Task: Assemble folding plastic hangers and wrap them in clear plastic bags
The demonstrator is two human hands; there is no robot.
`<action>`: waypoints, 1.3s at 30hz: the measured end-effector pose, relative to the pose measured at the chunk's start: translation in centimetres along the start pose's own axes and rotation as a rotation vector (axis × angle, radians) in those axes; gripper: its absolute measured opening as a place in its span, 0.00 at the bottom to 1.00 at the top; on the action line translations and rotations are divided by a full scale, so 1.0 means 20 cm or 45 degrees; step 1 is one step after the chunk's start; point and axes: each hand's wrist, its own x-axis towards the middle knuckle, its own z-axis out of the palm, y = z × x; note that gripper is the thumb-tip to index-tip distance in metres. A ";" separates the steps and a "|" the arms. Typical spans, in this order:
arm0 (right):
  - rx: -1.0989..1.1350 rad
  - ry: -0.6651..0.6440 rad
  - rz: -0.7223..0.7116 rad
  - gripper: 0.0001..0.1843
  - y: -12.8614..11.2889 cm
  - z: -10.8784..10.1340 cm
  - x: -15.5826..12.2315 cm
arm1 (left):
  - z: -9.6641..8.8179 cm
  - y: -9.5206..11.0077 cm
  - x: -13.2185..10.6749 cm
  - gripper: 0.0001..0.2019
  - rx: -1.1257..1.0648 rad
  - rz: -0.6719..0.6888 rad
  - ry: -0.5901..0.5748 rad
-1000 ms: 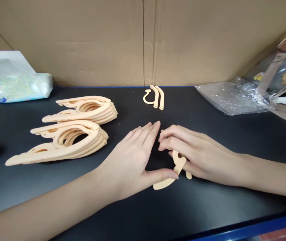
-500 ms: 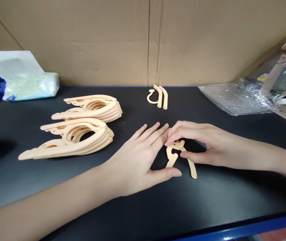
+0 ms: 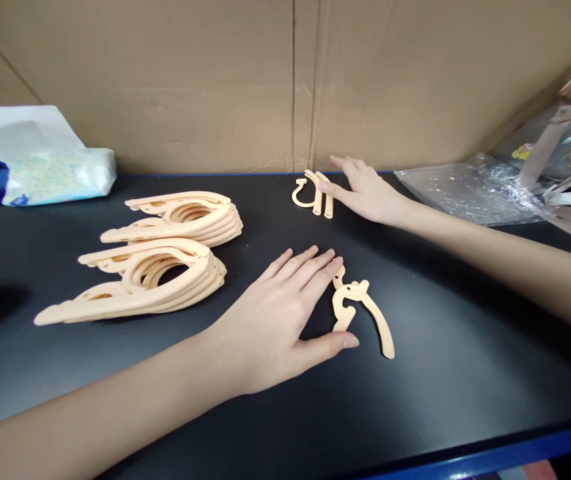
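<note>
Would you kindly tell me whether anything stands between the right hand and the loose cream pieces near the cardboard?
Nothing visible does. The right hand has its thumb over the nearest of the loose cream pieces; contact is unclear. The clear plastic lies to the hand's right.

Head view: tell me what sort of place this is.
Probably a makeshift assembly spot: a black tabletop backed by brown cardboard, with matching cream pieces stacked at left.
</note>
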 end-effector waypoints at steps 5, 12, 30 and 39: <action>0.009 -0.119 -0.028 0.40 -0.08 0.08 0.04 | 0.00 0.00 0.00 0.38 -0.006 0.036 0.017; 0.014 -0.157 -0.141 0.32 -0.11 0.11 0.03 | 0.01 -0.01 0.00 0.37 0.007 0.061 0.048; 0.042 -0.214 -0.646 0.26 -0.16 0.14 0.07 | 0.01 0.00 0.00 0.37 0.044 0.048 0.019; 0.154 -0.266 -0.796 0.26 -0.09 0.03 -0.17 | 0.01 0.00 0.00 0.32 0.035 0.104 0.111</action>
